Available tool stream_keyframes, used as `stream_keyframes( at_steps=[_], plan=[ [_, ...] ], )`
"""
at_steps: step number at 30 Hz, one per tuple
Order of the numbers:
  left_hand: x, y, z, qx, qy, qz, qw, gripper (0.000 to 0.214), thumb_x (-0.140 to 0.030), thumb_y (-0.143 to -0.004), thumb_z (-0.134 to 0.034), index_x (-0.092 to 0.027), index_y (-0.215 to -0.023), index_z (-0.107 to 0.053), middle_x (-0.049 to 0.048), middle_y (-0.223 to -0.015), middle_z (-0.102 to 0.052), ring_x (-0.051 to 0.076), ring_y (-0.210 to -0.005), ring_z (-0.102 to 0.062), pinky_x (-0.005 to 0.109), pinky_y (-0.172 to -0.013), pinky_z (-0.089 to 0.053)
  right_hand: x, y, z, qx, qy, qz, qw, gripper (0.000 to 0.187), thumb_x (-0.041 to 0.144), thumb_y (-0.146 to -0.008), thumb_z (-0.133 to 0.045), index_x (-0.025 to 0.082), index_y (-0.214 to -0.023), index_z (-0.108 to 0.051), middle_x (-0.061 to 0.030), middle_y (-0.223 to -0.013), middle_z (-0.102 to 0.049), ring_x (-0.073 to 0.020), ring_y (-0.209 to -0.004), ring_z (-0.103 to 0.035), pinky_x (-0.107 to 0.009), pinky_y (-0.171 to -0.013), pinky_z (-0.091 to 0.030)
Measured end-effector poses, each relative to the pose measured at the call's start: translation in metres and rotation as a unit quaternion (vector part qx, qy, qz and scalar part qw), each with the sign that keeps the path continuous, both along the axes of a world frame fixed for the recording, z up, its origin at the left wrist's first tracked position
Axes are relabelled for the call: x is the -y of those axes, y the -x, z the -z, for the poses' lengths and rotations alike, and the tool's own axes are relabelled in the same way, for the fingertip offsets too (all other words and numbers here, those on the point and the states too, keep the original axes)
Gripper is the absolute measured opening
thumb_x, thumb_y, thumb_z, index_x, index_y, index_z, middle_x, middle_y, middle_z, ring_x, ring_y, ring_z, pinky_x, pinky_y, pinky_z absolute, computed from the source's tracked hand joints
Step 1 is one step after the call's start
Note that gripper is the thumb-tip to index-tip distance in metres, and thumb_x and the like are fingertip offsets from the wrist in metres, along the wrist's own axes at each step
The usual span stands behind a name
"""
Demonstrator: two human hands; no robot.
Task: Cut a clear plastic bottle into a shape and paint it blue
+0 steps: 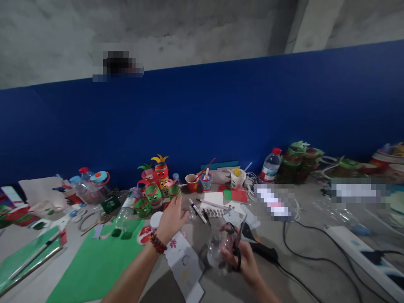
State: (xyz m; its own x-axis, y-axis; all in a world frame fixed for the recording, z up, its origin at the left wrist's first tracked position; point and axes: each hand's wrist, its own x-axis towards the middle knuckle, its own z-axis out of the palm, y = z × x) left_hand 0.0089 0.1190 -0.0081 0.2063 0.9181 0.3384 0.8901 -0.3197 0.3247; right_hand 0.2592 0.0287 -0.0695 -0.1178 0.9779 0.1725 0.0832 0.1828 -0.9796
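My left hand [172, 219] reaches forward over the table with its fingers stretched out, holding nothing I can see. Its fingertips are close to a small green cup with a red rim [174, 192]. Beside that cup stand more decorated face cups [153, 195]. A pair of black-handled scissors [237, 257] is in my right hand [244, 256], the blades pointing up and away. A clear plastic piece [214, 252], which looks like part of a cut bottle, is at the same hand; blur hides how it is held. White paper with drawings [183, 263] lies between my arms.
A green sheet [97, 261] covers part of the table at left. A black corded tool [263, 250] lies right of my right hand, near a white power strip [362, 256]. Paint cups [206, 182] and a red-capped bottle [271, 166] stand before the blue partition [202, 122]. A person's head shows above it.
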Motion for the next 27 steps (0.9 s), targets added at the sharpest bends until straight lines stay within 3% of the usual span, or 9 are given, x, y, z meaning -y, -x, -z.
stream_keyframes(
  at_steps=[3, 5, 8, 11, 14, 16, 20, 24, 27],
  plan=[
    [0.021, 0.000, -0.004, 0.020, -0.054, 0.020, 0.998, 0.050, -0.035, -0.090, -0.058, -0.014, -0.134, -0.048, 0.0201, -0.139, -0.053, 0.037, -0.132, -0.047, 0.055, -0.110, -0.039, -0.001, 0.001, 0.001, 0.036, -0.069, 0.070, 0.994, 0.052, 0.072, -0.074, -0.065, 0.020, -0.078, -0.070, -0.0113, -0.094, -0.070, -0.0289, -0.086, -0.065, -0.040, -0.076, -0.056],
    [0.044, -0.002, -0.003, 0.062, -0.082, 0.077, 0.992, 0.049, -0.038, -0.091, -0.058, -0.018, -0.134, -0.049, 0.0179, -0.137, -0.055, 0.035, -0.130, -0.048, 0.056, -0.111, -0.037, -0.001, 0.002, 0.003, 0.051, -0.099, 0.093, 0.989, 0.056, 0.072, -0.074, -0.065, 0.021, -0.096, -0.072, -0.0096, -0.089, -0.071, -0.0308, -0.090, -0.066, -0.043, -0.083, -0.055],
    [0.077, -0.014, 0.003, 0.129, 0.023, 0.180, 0.975, 0.072, -0.047, -0.082, -0.069, -0.022, -0.143, -0.041, 0.0164, -0.146, -0.048, 0.035, -0.135, -0.045, 0.054, -0.112, -0.040, 0.002, 0.008, 0.006, 0.061, -0.120, 0.094, 0.986, 0.058, 0.072, -0.076, -0.063, 0.022, -0.105, -0.072, -0.0103, -0.100, -0.071, -0.0306, -0.092, -0.066, -0.040, -0.083, -0.055],
    [0.095, -0.028, 0.009, 0.227, 0.173, 0.260, 0.923, 0.094, -0.051, -0.069, -0.081, -0.026, -0.148, -0.035, 0.0149, -0.147, -0.048, 0.036, -0.133, -0.048, 0.051, -0.111, -0.043, 0.008, 0.016, 0.004, 0.077, -0.097, 0.075, 0.989, 0.059, 0.077, -0.074, -0.060, 0.022, -0.092, -0.073, -0.0080, -0.086, -0.070, -0.0267, -0.079, -0.065, -0.036, -0.072, -0.055],
    [0.100, -0.033, 0.012, 0.347, 0.253, 0.265, 0.863, 0.076, -0.045, -0.079, -0.075, -0.025, -0.144, -0.041, 0.0127, -0.143, -0.053, 0.032, -0.125, -0.056, 0.046, -0.106, -0.047, 0.013, 0.020, -0.008, 0.083, -0.055, 0.037, 0.994, 0.060, 0.080, -0.072, -0.058, 0.021, -0.072, -0.067, -0.0040, -0.066, -0.061, -0.0220, -0.065, -0.058, -0.034, -0.063, -0.052],
    [0.102, -0.030, 0.013, 0.385, 0.260, 0.245, 0.851, 0.070, -0.043, -0.080, -0.074, -0.024, -0.140, -0.044, 0.0130, -0.140, -0.053, 0.031, -0.120, -0.058, 0.046, -0.104, -0.048, 0.014, 0.018, -0.021, 0.064, -0.032, 0.009, 0.997, 0.060, 0.080, -0.070, -0.060, 0.020, -0.073, -0.065, -0.0038, -0.067, -0.060, -0.0216, -0.065, -0.057, -0.033, -0.061, -0.051],
    [0.111, -0.020, 0.013, 0.421, 0.248, 0.203, 0.849, 0.066, -0.040, -0.080, -0.075, -0.023, -0.135, -0.043, 0.0118, -0.127, -0.057, 0.026, -0.105, -0.062, 0.042, -0.094, -0.053, 0.011, -0.001, -0.049, 0.056, 0.008, -0.040, 0.998, 0.057, 0.073, -0.078, -0.057, 0.018, -0.093, -0.068, -0.0065, -0.077, -0.067, -0.0236, -0.069, -0.063, -0.033, -0.063, -0.052],
    [0.118, -0.015, 0.006, 0.416, 0.230, 0.196, 0.857, 0.063, -0.034, -0.082, -0.072, -0.025, -0.135, -0.039, 0.0099, -0.121, -0.055, 0.022, -0.094, -0.061, 0.037, -0.083, -0.055, 0.009, -0.024, -0.069, 0.193, 0.041, -0.111, 0.974, 0.044, 0.060, -0.082, -0.062, 0.019, -0.094, -0.072, -0.0101, -0.092, -0.075, -0.0280, -0.086, -0.069, -0.034, -0.075, -0.053],
    [0.119, -0.014, 0.002, 0.402, 0.214, 0.202, 0.867, 0.065, -0.033, -0.081, -0.072, -0.026, -0.136, -0.037, 0.0100, -0.122, -0.053, 0.022, -0.095, -0.060, 0.038, -0.082, -0.054, 0.008, -0.031, -0.082, 0.305, 0.053, -0.121, 0.943, 0.037, 0.056, -0.082, -0.063, 0.021, -0.091, -0.073, -0.0066, -0.087, -0.076, -0.0232, -0.076, -0.069, -0.029, -0.068, -0.050]
  ],
)
